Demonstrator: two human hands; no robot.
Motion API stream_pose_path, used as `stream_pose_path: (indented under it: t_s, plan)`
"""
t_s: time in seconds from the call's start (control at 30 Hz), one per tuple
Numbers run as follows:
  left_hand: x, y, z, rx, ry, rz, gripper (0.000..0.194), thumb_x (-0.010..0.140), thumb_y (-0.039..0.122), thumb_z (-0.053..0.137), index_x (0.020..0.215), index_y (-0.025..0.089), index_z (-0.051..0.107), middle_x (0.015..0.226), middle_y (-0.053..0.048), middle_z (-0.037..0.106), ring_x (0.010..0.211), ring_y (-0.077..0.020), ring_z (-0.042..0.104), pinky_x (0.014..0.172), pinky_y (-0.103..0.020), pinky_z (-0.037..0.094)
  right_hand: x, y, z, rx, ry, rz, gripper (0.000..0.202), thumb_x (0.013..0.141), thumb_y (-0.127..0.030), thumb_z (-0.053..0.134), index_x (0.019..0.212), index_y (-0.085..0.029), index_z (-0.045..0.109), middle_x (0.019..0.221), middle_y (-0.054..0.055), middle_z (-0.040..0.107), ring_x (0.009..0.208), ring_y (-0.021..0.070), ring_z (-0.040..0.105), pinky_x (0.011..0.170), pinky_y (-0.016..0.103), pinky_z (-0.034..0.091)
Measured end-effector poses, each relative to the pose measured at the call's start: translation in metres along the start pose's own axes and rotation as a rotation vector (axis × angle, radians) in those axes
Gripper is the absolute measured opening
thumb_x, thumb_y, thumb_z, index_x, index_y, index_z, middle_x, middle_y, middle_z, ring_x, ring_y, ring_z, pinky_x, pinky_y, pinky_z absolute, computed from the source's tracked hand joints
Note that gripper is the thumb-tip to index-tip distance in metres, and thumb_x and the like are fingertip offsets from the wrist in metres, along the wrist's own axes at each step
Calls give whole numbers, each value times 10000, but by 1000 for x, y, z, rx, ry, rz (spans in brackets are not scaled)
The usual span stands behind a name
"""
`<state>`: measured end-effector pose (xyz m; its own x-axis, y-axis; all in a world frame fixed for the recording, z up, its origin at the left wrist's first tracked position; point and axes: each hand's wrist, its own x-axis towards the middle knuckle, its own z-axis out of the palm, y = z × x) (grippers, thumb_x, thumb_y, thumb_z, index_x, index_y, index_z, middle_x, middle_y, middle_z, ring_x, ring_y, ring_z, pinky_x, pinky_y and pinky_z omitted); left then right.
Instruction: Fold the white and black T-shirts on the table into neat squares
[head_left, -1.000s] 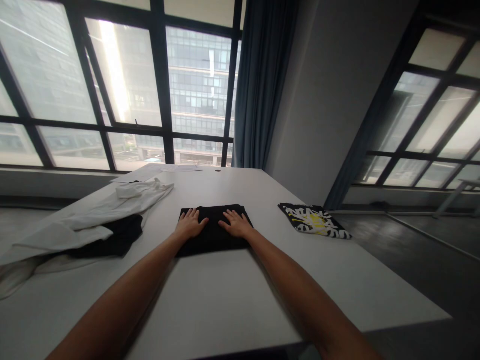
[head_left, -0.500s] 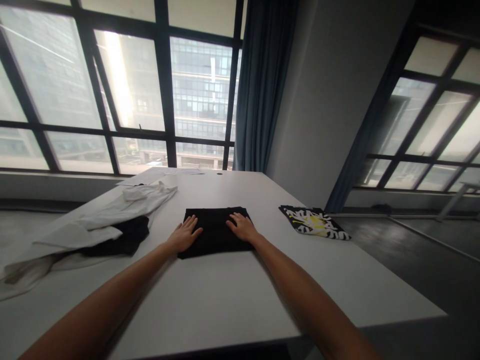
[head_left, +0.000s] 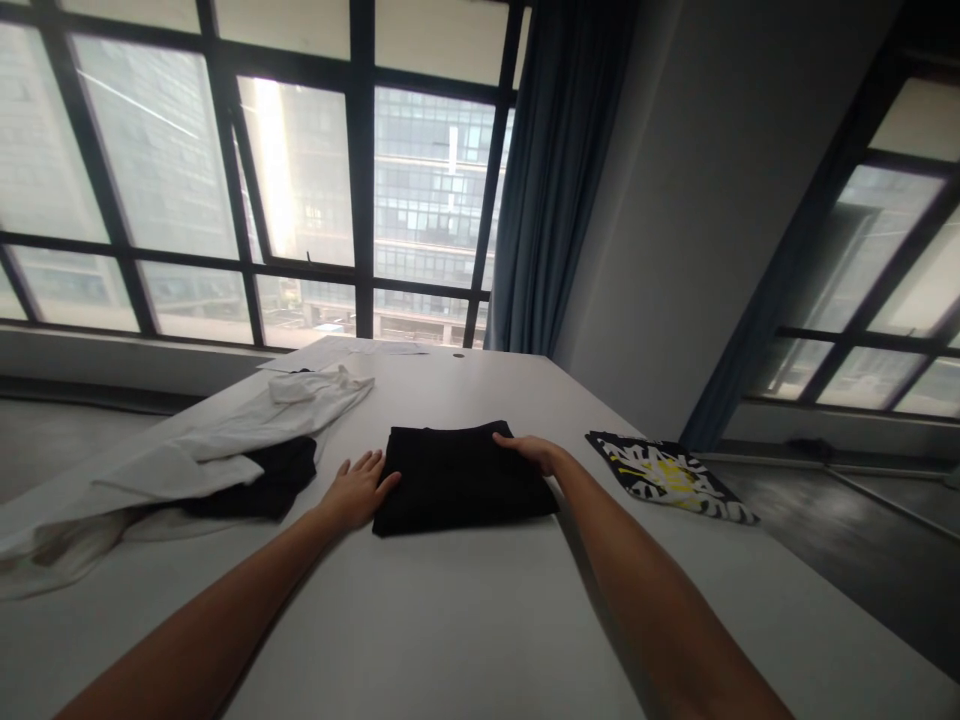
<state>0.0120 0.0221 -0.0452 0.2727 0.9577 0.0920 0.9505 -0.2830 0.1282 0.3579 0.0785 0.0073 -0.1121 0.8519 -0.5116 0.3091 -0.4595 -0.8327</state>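
Note:
A folded black cloth lies flat in the middle of the white table. At its left edge rests my left hand, fingers spread, mostly on the tabletop with the thumb touching the cloth. My right hand is at the cloth's far right corner, the thumb on top and the other fingers hidden beneath the edge, pinching it.
White garments with a black piece lie loosely on the left. A folded black, white and yellow printed cloth sits near the right edge. Papers are at the far end, before a window and a blue curtain.
My left hand has slid off the black cloth to its left edge. My right hand has moved from lying on top to gripping the far right corner. The view has shifted slightly left.

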Motion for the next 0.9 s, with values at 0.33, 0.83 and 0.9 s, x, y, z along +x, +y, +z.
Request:
stream_pose_path:
  t_s: [0.33,0.83,0.9]
  plan:
    - [4,-6,8,-16,8,-13,585,1012,447,213,1497,184,409,1594,-93,298,1493,-246,213,1184,-520,213,52,-49,-50,-178,662,-432,270,801,-330,716,944,-103,743,917,99,766,885,239,720,835,307,557]
    - [8,-8,15,28,6,-29,608,975,469,285,1496,184,417,1591,-84,303,1491,-247,225,1185,-508,216,37,41,-203,201,1111,-166,376,801,-292,703,1096,-69,638,1048,201,699,852,260,719,597,295,630]
    - [8,-9,15,25,4,-21,606,975,469,288,1492,185,423,1593,-89,302,1492,-249,220,1183,-508,212,23,50,-210,232,1096,-181,347,779,-288,741,1047,-89,646,1015,183,705,806,245,717,586,293,632]
